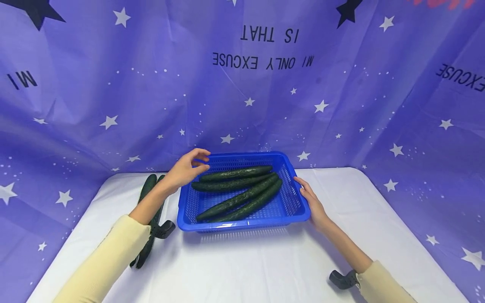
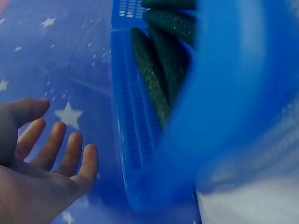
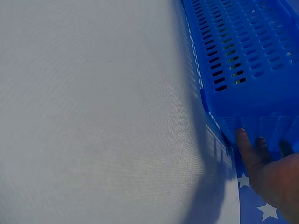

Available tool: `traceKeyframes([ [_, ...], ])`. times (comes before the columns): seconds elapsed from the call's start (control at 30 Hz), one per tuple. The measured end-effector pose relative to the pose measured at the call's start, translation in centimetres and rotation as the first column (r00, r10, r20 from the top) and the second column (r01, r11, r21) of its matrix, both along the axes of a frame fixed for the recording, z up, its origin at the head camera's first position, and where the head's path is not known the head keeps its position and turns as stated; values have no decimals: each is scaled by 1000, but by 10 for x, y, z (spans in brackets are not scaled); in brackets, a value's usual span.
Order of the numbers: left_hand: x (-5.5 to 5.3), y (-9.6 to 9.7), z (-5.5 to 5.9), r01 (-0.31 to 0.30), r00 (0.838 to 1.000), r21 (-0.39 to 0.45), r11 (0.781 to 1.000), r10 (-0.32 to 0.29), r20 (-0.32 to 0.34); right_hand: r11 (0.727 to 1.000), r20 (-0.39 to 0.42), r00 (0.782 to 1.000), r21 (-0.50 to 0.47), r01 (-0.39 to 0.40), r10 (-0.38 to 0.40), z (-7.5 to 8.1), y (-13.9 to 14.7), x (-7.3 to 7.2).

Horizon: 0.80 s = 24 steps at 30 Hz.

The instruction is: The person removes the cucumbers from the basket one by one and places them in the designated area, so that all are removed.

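At lower left, two cucumbers [image 1: 148, 186] (partly behind a forearm [image 1: 149, 205]) lie beside a blue basket [image 1: 265, 221] of four more [image 1: 240, 198]; left hand [image 1: 186, 169] hovers loosely spread, right hand [image 1: 313, 205] touches its side, fingers extended.

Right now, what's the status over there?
Left fingers empty, loosely spread. Right fingers touching blue basket. Four cucumbers inside. Left forearm partly hides two cucumbers outside.

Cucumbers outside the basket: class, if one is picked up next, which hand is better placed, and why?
Probably the left hand: it holds nothing and is nearer those cucumbers; the right hand touches the basket at its opposite end.
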<state>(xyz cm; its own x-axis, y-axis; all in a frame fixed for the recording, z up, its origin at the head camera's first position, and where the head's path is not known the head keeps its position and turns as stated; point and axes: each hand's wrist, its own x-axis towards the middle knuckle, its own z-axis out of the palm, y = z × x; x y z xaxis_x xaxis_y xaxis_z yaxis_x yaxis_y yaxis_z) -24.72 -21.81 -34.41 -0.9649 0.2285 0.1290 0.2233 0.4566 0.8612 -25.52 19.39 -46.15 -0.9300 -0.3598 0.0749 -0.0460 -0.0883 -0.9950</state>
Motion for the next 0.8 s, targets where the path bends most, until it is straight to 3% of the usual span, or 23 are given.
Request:
traceKeyframes([
  [0.13,-13,22,-2,93,996,-22,995,-93,3,1000,8,1000,-5,-3,3,0,0,1],
  [0.27,-25,41,-6,150,988,-55,987,-148,36,1000,12,1000,-11,-1,1,0,0,1],
  [0.43,-42,57,-17,184,979,-103,977,-173,104,1000,15,1000,-17,-1,2,1,1,1],
  [0.63,-61,66,-31,199,974,-141,970,-180,135,1000,16,1000,-17,-5,6,2,0,1],
  [0.8,-69,70,-41,190,971,-164,968,-160,179,1000,17,1000,-23,-2,3,2,1,1],
])
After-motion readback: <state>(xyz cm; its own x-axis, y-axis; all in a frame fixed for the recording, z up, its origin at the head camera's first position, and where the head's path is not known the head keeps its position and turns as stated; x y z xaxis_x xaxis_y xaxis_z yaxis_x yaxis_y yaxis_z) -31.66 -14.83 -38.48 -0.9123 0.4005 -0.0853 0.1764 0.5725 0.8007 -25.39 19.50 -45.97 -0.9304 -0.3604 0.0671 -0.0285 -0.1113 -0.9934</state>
